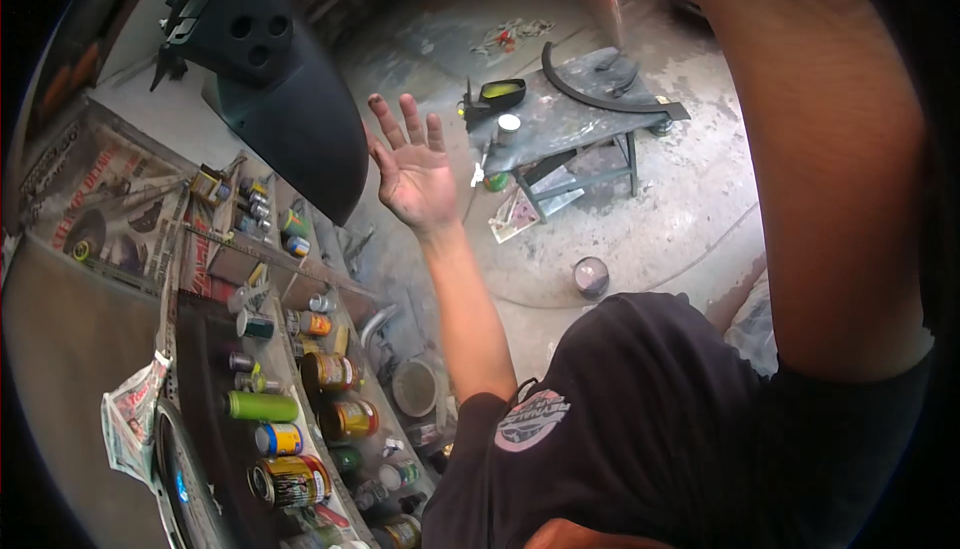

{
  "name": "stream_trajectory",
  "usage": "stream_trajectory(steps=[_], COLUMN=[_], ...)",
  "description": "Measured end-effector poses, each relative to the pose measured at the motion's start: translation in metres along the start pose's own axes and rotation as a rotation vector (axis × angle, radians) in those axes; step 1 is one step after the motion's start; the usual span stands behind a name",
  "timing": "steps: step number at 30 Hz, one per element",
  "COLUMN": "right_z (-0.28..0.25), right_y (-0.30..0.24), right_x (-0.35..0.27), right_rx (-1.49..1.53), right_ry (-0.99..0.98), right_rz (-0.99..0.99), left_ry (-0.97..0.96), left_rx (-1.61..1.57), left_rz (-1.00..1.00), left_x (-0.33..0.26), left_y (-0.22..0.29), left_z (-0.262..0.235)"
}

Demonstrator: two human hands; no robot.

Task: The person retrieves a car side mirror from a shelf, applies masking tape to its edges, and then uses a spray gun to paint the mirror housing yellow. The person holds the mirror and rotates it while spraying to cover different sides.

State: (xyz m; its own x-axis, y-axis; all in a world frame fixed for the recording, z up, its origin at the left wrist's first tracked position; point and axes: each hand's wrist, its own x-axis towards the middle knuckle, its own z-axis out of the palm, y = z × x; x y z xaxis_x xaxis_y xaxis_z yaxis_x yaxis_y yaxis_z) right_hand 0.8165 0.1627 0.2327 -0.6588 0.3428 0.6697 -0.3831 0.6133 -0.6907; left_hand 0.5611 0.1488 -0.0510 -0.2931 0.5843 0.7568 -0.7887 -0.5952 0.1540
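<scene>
1. Panel (275, 99), dark and curved, hangs at the upper left of the view; its long axis slants from upper left down to a rounded end at lower right. Three round recesses mark its upper part.
2. Left hand (418, 177) is the nearer one, just right of the panel's lower half, with its thumb side toward the edge. Whether skin meets the panel cannot be told.
3. That hand grasps nothing visible: the fingers point up and spread apart, the palm faces the camera. The panel thus lies to its left, beside the grip rather than within it.
4. Right arm (830, 149) rises along the far right; its hand is beyond the upper edge, so its grip cannot be told.
5. Farther out, a rack (300, 271) of cans runs below the panel, and a work table (565, 134) bearing a curved black strip (600, 103) stands right of the left hand.
</scene>
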Motion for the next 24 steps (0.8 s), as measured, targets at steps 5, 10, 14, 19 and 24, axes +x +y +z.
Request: stream_trajectory(steps=[5, 10, 14, 19, 24], right_z=[0.004, 0.010, 0.011, 0.005, 0.019], right_y=[-0.016, -0.029, -0.045, -0.060, -0.068], right_x=[-0.005, -0.035, -0.050, -0.063, -0.062], right_rx=[0.000, -0.045, -0.015, 0.056, 0.180], right_ry=[-0.018, -0.038, -0.062, -0.041, 0.124], right_rz=[-0.040, -0.030, -0.008, 0.060, 0.101], left_ry=[-0.011, -0.033, -0.110, -0.065, -0.078], left_rx=[0.067, 0.034, -0.030, -0.135, -0.108], left_rz=[0.040, 0.050, 0.046, 0.072, 0.093], left_x=[0.014, 0.021, 0.018, 0.020, 0.026], left_y=[0.006, -0.015, -0.011, 0.002, 0.019], left_z=[0.014, 0.013, 0.008, 0.016, 0.023])
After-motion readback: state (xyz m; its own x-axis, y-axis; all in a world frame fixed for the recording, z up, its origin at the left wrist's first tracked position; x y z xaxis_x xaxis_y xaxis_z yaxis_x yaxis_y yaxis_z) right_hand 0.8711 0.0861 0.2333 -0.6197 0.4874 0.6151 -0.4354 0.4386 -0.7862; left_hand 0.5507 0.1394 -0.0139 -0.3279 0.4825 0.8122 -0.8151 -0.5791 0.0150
